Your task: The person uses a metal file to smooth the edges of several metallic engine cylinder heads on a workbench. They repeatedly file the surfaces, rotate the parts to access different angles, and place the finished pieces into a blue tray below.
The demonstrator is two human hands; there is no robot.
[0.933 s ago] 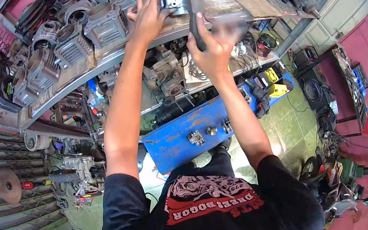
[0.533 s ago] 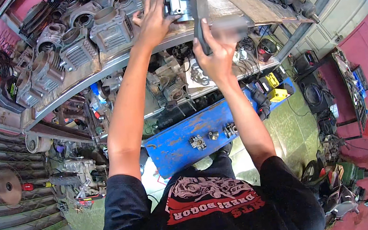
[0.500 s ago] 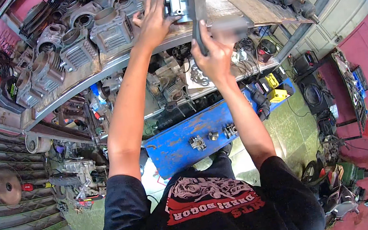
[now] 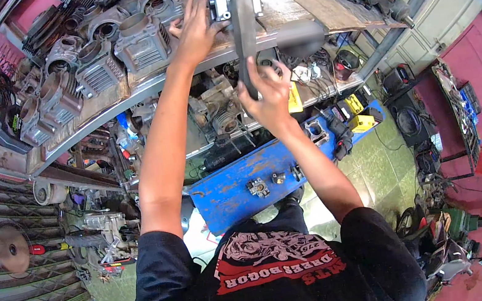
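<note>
At the far edge of the bench, a silver metal cylinder head (image 4: 222,5) lies under a long, flat grey bar (image 4: 244,31). The bar narrows to a dark handle end, its exact kind not clear. My right hand (image 4: 271,97) is closed around that near end, thumb on one side and fingers on the other. Against the left side of the cylinder head is my left hand (image 4: 197,38), its index finger and thumb at the casting's edge and its other fingers spread. Part of the cylinder head is hidden by the bar.
Several used engine cylinders (image 4: 144,43) stand on the bench to the left. A blurred grey cylindrical shape (image 4: 300,39) overlaps the bench's front edge. Below, a blue bench (image 4: 228,193) carries a carburetor-like part (image 4: 257,188) and a yellow box (image 4: 363,123). A shelf under the bench holds more engine parts.
My right hand and the bar have come nearer to me and a little left, so the bar now lies across the cylinder head. My left hand stays beside it.
</note>
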